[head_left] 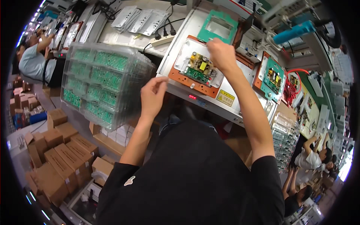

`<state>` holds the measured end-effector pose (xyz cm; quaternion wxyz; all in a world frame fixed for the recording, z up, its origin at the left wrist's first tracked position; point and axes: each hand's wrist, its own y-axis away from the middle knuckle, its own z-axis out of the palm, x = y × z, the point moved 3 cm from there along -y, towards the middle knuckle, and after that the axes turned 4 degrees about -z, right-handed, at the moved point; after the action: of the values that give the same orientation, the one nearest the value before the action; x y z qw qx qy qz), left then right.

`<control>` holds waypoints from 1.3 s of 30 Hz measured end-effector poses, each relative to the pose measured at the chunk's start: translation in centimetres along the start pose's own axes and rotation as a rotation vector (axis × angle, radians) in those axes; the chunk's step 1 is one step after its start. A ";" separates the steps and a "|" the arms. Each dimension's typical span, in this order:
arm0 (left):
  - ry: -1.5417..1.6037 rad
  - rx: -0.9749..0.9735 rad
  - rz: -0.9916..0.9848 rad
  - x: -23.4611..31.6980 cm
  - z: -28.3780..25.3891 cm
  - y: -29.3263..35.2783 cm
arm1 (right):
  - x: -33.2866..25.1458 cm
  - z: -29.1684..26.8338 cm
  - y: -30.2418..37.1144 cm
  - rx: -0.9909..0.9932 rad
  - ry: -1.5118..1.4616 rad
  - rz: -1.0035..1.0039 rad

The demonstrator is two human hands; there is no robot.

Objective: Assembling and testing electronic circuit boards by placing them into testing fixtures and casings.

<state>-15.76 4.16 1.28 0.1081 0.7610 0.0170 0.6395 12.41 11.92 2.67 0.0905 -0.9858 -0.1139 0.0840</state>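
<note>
A green circuit board with a yellow transformer and several upright parts sits in a white-lined orange fixture on the white machine bed. My right hand reaches over the fixture's far right side, fingers curled together beside the lower edge of a green frame; what they pinch, if anything, is hidden. Off the bed's front left edge hovers my left hand, loosely bent, thumb apart from the fingers, with nothing seen in it. A second board lies in a green-topped fixture at the right.
Clear plastic trays of green boards are stacked at my left. White plates and a power strip lie behind. A blue cylinder juts in at right, above red wires. Cardboard boxes fill the lower left; other people work farther off.
</note>
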 end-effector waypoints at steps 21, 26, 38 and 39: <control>0.667 -0.656 -0.379 4.3 11.6 3.9 | 0.4 -14.9 21.7 0.589 -0.730 0.661; 0.657 -0.658 -0.356 4.4 12.7 4.5 | 0.7 -14.9 28.3 0.708 -0.802 0.853; 0.547 -0.569 -0.331 3.7 9.5 5.8 | 16.5 -8.9 32.7 0.539 -0.177 0.787; 0.546 -0.569 -0.325 3.9 9.6 6.3 | 18.1 -6.8 31.7 0.414 -0.035 0.773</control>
<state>-6.38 -2.68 4.73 0.4047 0.4910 -0.0126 0.7713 37.70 -15.23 0.41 0.2462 -0.9154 0.2810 0.1495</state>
